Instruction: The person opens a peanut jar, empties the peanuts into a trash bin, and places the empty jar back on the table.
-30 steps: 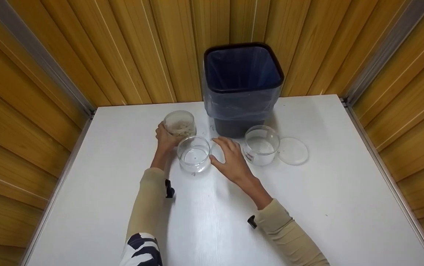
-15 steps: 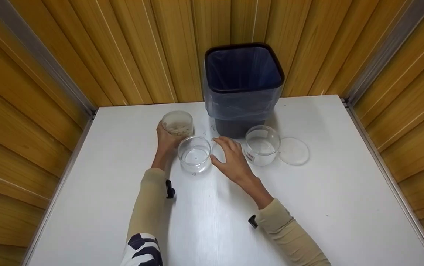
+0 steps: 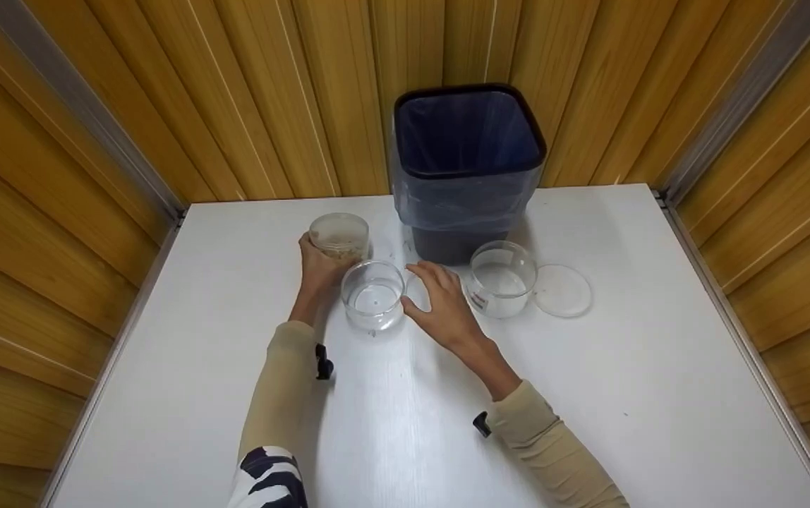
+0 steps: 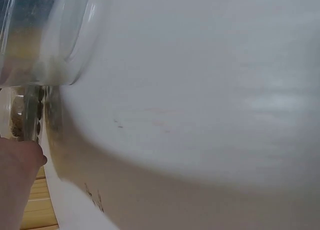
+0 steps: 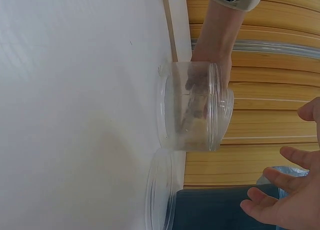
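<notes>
In the head view my left hand [image 3: 320, 274] grips the near left side of a clear round jar [image 3: 340, 233] with beige pieces in its lower part. The pieces are too blurred to name. Close in front stands a second clear jar [image 3: 373, 303], with nothing visible inside; it also shows in the right wrist view, where the jar [image 5: 192, 110] partly covers the left hand. My right hand [image 3: 442, 303] hovers just right of that jar, fingers spread and relaxed, holding nothing. Partly behind it lies a clear round lid [image 3: 415, 288] on the table.
Right of the right hand stands a third clear jar [image 3: 502, 271] with a small label, beside a flat clear lid [image 3: 563, 291]. A dark bin [image 3: 465, 176] with a bag liner stands at the back. Wood-look panels [image 3: 236, 99] enclose the white table [image 3: 412, 437].
My left hand and its jar have shifted slightly left, and the beige pieces look settled lower. The right hand has stayed in place. The head view has moved a little.
</notes>
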Demonstrator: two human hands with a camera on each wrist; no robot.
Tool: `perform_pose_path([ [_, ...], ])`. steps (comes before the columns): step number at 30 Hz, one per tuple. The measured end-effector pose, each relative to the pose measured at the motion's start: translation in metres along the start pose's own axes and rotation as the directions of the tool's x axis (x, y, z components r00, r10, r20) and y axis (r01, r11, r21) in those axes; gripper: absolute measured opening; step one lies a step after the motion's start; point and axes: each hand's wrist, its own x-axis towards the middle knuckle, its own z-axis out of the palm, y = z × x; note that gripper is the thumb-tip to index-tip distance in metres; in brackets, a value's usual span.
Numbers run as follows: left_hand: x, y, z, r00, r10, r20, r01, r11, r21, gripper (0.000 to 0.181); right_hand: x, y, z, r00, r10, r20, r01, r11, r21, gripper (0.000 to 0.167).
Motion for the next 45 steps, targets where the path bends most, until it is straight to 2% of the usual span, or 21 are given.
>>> perform_pose_path([
  [7, -0.003, 0.013, -0.003, 0.999, 0.034, -0.038, -0.033, 0.999, 0.013, 0.115, -0.001, 0.000, -0.002, 1.000, -0.007, -0.004, 0.007, 1.000, 0.012, 0.055],
  [11, -0.001, 0.020, -0.006, 0.997, 0.064, -0.038, -0.063, 0.998, 0.010, 0.116, -0.001, 0.000, -0.003, 1.000, -0.003, -0.009, 0.004, 1.000, 0.009, 0.055],
  [17, -0.003, 0.028, -0.013, 0.996, 0.080, -0.035, -0.079, 0.997, 0.023, 0.117, -0.001, -0.001, -0.006, 1.000, -0.006, -0.010, 0.006, 1.000, -0.006, 0.056],
  [23, -0.009, 0.044, -0.016, 0.994, 0.110, 0.000, -0.110, 0.994, 0.012, 0.118, 0.000, -0.002, -0.012, 1.000, -0.005, -0.024, 0.005, 1.000, -0.013, 0.056],
  [29, -0.023, 0.057, -0.019, 0.988, 0.149, 0.051, -0.149, 0.989, -0.003, 0.120, 0.001, -0.008, -0.021, 1.000, -0.007, -0.016, 0.007, 1.000, -0.013, 0.057],
  [36, -0.042, 0.073, -0.021, 0.965, 0.242, 0.104, -0.238, 0.970, -0.052, 0.121, 0.002, -0.015, -0.033, 0.998, -0.045, -0.042, 0.045, 0.999, 0.006, 0.057],
  [45, -0.071, 0.088, -0.022, 0.918, 0.349, 0.188, -0.328, 0.935, -0.134, 0.126, -0.001, -0.022, -0.045, 0.996, -0.081, -0.038, 0.081, 0.997, 0.014, 0.058],
])
